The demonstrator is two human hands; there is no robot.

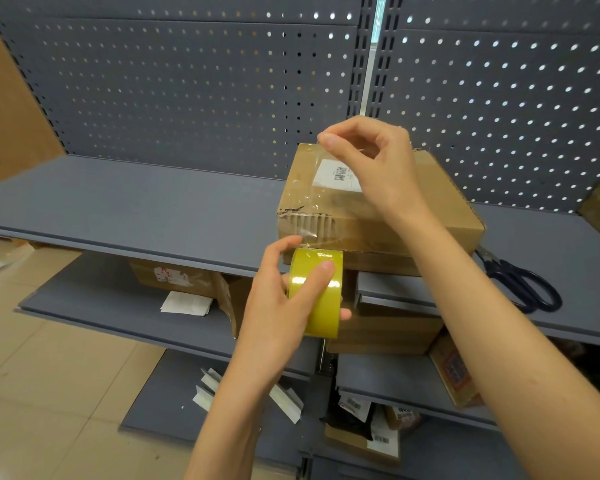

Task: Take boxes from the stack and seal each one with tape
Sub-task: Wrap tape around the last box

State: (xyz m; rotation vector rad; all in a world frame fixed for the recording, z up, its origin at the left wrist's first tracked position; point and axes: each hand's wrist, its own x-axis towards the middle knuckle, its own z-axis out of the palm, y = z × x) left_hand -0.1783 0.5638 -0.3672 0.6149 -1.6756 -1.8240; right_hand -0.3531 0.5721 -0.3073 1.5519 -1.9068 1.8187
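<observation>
Pinching the free end of the clear tape between thumb and forefinger, the right hand hovers above the far left corner of the box, its other fingers loosely curled. The left hand grips the yellow roll, fingers wrapped over its outer face and thumb behind, just below and in front of the box's near left corner. Between the two hands the tape runs as one stretched strip, from the roll up over the near edge and away across the left part of the lid to the raised end.

That line is what the next move turns on. The strip runs near to far, straight away from the person, while the box's long axis lies left to right along the shelf. So the tape crosses the box the short way, near its left end. The box sits ahead of both hands and a little right of centre, overhanging the front lip of the shelf. The right hand is over the box and nearer its top; the left is off the box, lower, at the front face.

Judging from this, the right hand need only drop the end onto the far edge and press it down, with the left keeping tension from below.

Scissors lie on the shelf just right of the box, nearer the right arm. More boxes and paper scraps sit on the lower shelves.
</observation>
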